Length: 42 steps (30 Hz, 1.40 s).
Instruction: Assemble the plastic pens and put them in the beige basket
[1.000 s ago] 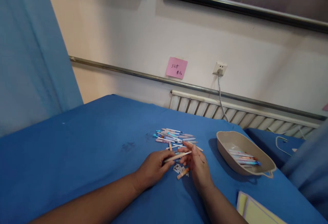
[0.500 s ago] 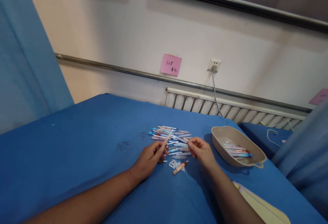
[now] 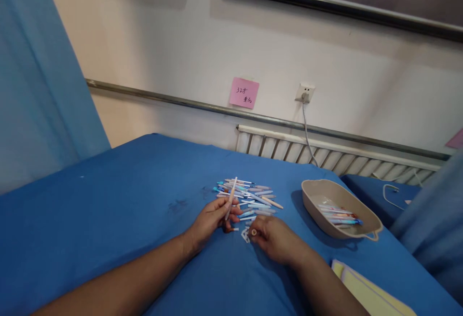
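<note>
My left hand (image 3: 213,217) is closed around a slim pale peach pen body (image 3: 230,200), held nearly upright with a thin white tip at its top. Lower and to the right, my right hand (image 3: 277,239) pinches a short peach pen barrel (image 3: 253,232), its round end facing me. Small white plastic clips (image 3: 245,235) lie beside those fingers. Under the left fingers is a brown piece with a white end (image 3: 231,229). Behind both hands spreads a pile of pen parts (image 3: 249,193), with a peach barrel (image 3: 274,203) at its right side. My hands partly hide the pile.
A beige basin (image 3: 342,188) holding several pens (image 3: 340,215) stands at the right. Nearer me lies a folded yellow cloth (image 3: 369,289). The blue-covered surface (image 3: 119,210) meets a wall with a radiator (image 3: 269,147) and a plugged-in cord (image 3: 307,135).
My right hand has moved down and left from the pile and picked up the peach barrel that lay by the white clips. My left hand still holds its pen body, now more upright.
</note>
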### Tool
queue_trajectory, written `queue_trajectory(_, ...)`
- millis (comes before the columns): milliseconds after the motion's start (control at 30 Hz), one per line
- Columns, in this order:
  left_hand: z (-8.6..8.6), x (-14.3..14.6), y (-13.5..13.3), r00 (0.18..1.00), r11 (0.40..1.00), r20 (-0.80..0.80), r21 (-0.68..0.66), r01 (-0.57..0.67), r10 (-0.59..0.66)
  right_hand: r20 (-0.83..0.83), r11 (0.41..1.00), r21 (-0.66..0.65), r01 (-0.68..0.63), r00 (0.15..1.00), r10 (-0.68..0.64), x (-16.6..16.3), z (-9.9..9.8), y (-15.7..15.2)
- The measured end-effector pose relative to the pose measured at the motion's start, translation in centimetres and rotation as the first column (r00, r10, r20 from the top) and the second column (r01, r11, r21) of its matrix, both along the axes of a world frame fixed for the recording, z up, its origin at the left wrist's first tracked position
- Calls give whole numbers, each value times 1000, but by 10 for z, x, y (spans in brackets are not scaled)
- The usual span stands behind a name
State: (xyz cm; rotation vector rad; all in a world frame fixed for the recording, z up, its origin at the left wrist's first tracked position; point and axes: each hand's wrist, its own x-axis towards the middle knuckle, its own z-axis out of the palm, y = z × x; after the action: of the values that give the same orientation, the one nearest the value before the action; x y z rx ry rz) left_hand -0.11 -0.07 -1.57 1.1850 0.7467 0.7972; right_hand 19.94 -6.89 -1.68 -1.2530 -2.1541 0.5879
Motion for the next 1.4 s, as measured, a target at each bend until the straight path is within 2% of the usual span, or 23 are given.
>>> queue_trajectory(67, 1, 0, 0, 1000, 1000, -5, 2, 7, -6, -168, 998, -28, 64, 983, -68, 0, -4, 5)
queue_trajectory(100, 1, 0, 0, 1000, 1000, -12, 15, 14, -14, -295, 991, -71, 116, 946, -132, 0, -7, 9)
queue_trajectory(167, 1, 0, -1, 998, 997, -44, 60, 37, -34, -570, 961, -204, 186, 776, -271, 1, -10, 15)
queue_trajectory(233, 0, 1, -2, 993, 991, -103, 115, 68, -56, -772, 936, -314, 159, 532, -349, 3, -10, 20)
queue_trajectory(267, 1, 1, -3, 988, 986, -141, 141, 87, -67, -832, 931, -341, 127, 420, -362, 4, -8, 21)
queue_trajectory(333, 1, 1, -5, 972, 972, -219, 191, 135, -91, -891, 926, -370, 71, 255, -375, 6, -3, 21)
queue_trajectory(433, 4, 2, -8, 944, 940, -313, 280, 196, -103, -908, 918, -397, 12, 141, -394, 8, 3, 20)
queue_trajectory(600, 12, 2, -14, 911, 874, -406, 414, 253, -72, -914, 917, -398, -25, 94, -394, 8, 4, 19)
queue_trajectory(733, 15, 2, -17, 899, 845, -434, 462, 270, -50, -927, 927, -372, -49, 73, -368, 6, 6, 18)
queue_trajectory(967, 17, 2, -19, 893, 831, -446, 475, 289, -55, -933, 941, -333, -58, 166, -319, -3, 5, 16)
queue_trajectory(1067, 17, 2, -19, 894, 845, -445, 456, 279, -54, -930, 943, -327, -70, 202, -307, -3, 2, 17)
queue_trajectory(1300, 7, 1, -12, 932, 939, -359, 303, 166, -48, -912, 931, -353, -96, 256, -319, -8, -1, 15)
queue_trajectory(1400, 6, 0, -11, 946, 952, -322, 270, 141, -49, -901, 921, -376, -106, 275, -336, -11, -3, 14)
